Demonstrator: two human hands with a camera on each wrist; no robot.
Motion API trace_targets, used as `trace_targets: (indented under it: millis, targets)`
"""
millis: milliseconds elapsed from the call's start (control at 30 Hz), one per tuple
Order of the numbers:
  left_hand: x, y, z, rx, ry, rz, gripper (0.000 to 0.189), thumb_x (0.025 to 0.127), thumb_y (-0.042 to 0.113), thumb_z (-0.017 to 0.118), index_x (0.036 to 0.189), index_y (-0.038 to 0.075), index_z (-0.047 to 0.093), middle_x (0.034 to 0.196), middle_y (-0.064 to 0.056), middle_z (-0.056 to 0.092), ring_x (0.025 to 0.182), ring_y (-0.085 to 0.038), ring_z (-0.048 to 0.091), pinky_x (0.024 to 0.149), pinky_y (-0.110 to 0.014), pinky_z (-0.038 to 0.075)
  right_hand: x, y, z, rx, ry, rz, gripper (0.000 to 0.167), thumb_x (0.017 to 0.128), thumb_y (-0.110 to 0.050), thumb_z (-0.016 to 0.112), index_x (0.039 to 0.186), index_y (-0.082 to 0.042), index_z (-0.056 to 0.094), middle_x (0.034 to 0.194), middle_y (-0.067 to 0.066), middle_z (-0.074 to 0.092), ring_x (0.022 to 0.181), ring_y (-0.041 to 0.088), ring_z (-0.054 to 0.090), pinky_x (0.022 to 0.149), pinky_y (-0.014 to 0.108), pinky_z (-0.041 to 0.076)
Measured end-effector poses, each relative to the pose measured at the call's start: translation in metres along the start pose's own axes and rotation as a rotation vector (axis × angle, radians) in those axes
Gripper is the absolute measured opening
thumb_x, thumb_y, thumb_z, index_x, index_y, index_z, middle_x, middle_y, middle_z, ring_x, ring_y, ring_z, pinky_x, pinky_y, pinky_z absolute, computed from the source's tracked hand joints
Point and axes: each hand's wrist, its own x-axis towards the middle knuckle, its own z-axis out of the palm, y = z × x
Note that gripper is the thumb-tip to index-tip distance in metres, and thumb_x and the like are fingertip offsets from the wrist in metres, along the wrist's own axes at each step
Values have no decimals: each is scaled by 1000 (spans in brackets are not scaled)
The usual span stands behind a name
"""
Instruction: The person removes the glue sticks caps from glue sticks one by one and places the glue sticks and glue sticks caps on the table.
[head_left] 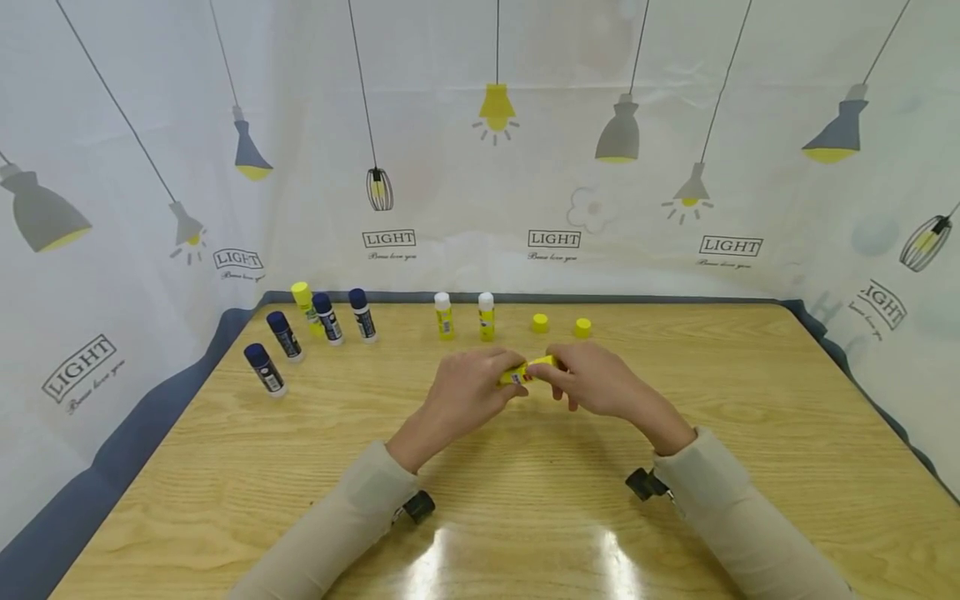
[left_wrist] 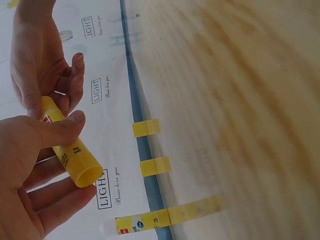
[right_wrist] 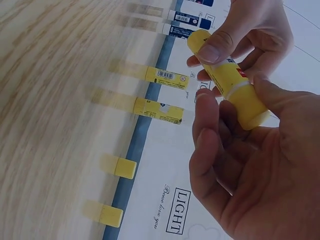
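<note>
Both hands hold one yellow glue stick (head_left: pixel 516 376) above the middle of the table, tilted in the wrist views. My left hand (head_left: pixel 472 387) grips its body between thumb and fingers. At the other end, my right hand (head_left: pixel 600 379) pinches the yellow cap (right_wrist: pixel 248 107); a pale band shows between cap and body. Behind the hands stand two yellow glue sticks, one at left (head_left: pixel 445 321) and one at right (head_left: pixel 487 321), each with a whitish top. Two loose yellow caps, one nearer (head_left: pixel 582 327) and one beside it (head_left: pixel 540 323), sit to their right.
At the back left stand several navy-capped glue sticks (head_left: pixel 285 337) and one yellow-capped glue stick (head_left: pixel 302 296). A printed curtain (head_left: pixel 465 183) with a blue lower edge encloses the back and sides of the wooden table (head_left: pixel 225 483).
</note>
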Motion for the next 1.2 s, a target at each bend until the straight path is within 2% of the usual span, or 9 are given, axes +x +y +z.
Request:
trace_targets:
  millis: [200,333,467,533,700,867,1000,1100,1200]
  targets:
    - [0,-2,0,-14,-15,-9,33,83,39,88,109,21,76,101,8,78,74,-7,69,57,-22,48,1,1,1,30,-18,0,44,105,-50,54,94,-8,60,84,10,70,66,24,69,57,33,49]
    - [0,-2,-2,-1,-21,-16,34,82,40,88,107,21,75,97,8,76,73,-7,68,57,-21,47,1,1,1,49,-15,12,48,107,-53,47,98,-8,61,86,10,71,68,26,70,58,35,50]
    - [-1,0,-4,22,-22,-9,36,80,42,89,105,21,74,93,9,75,69,-6,65,56,-20,45,1,2,1,66,1,42,59,108,-60,36,95,-9,64,74,6,67,63,26,67,58,35,48]
    - [-1,0,-5,29,-21,1,37,79,43,90,103,21,73,92,9,74,67,-6,62,55,-20,43,2,3,0,68,11,49,63,108,-62,35,91,-9,66,67,4,64,59,25,63,58,35,47]
    - [1,0,-5,29,-37,12,38,80,45,89,103,21,72,89,9,72,65,-5,60,55,-20,42,2,5,-2,46,27,29,58,108,-59,40,87,-11,63,67,6,63,58,25,63,56,33,45]
    - [1,-1,-4,8,-67,-16,37,80,43,88,103,19,72,88,8,70,68,-5,61,57,-20,44,2,5,0,67,-12,11,45,109,-50,44,99,-9,61,77,10,68,63,31,68,55,34,46]
    - [0,-2,-3,-9,-75,-22,35,80,42,89,101,19,73,86,8,70,66,-6,58,57,-21,44,3,5,1,89,-37,6,38,111,-44,44,107,-9,60,78,9,68,64,30,68,56,35,48]
    - [0,-2,-3,-16,-77,-20,35,80,41,89,101,18,73,86,8,70,66,-6,57,57,-22,43,2,6,1,81,-34,20,45,112,-47,38,107,-8,61,79,10,69,64,29,68,56,36,48]
    - [0,-1,-2,-18,-85,-26,36,80,41,89,103,19,73,89,8,71,67,-6,59,57,-22,44,1,8,1,67,-8,41,53,111,-53,34,101,-9,63,78,10,69,64,29,68,57,35,48]
